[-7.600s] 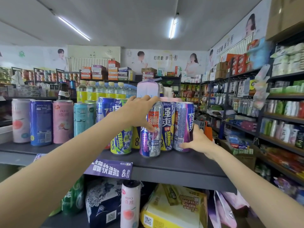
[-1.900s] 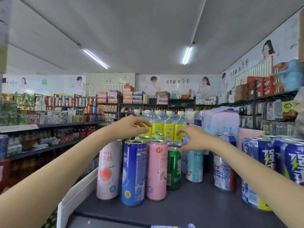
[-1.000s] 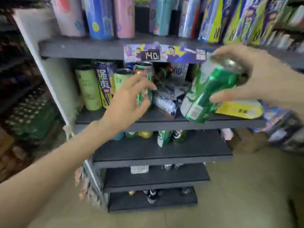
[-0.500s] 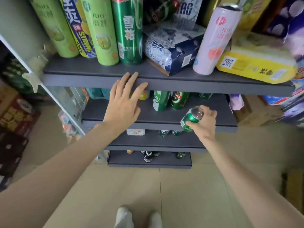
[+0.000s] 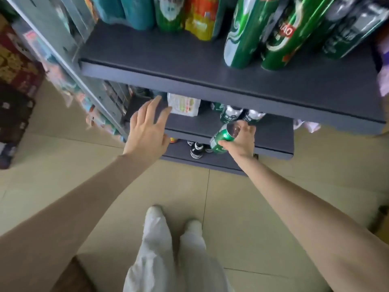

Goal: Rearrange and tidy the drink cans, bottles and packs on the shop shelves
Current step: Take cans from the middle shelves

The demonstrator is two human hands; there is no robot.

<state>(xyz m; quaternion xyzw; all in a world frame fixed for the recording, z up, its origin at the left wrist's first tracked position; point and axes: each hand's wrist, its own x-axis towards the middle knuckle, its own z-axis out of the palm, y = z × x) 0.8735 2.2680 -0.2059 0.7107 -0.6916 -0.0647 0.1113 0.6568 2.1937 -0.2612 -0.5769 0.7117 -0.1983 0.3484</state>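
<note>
Right hand point(image 5: 242, 142) grips a green can point(image 5: 221, 141), tilted, at frame centre. Left hand point(image 5: 147, 131), fingers spread, hovers well left of it.

The held can point(image 5: 221, 140) is green with white markings. The shelves point(image 5: 189, 60) are dark grey. The tall cans point(image 5: 242, 34) are green. The floor tiles point(image 5: 63, 144) are beige. The trousers point(image 5: 168, 260) are white.

We have a single head-worn view, looking steeply down and forward from above the grey shelves point(image 5: 210, 81). The nearest shelf's front edge crosses the upper frame at close range; lower shelves recede beneath it, and the tiled floor point(image 5: 242, 207) fills the bottom half.
</note>
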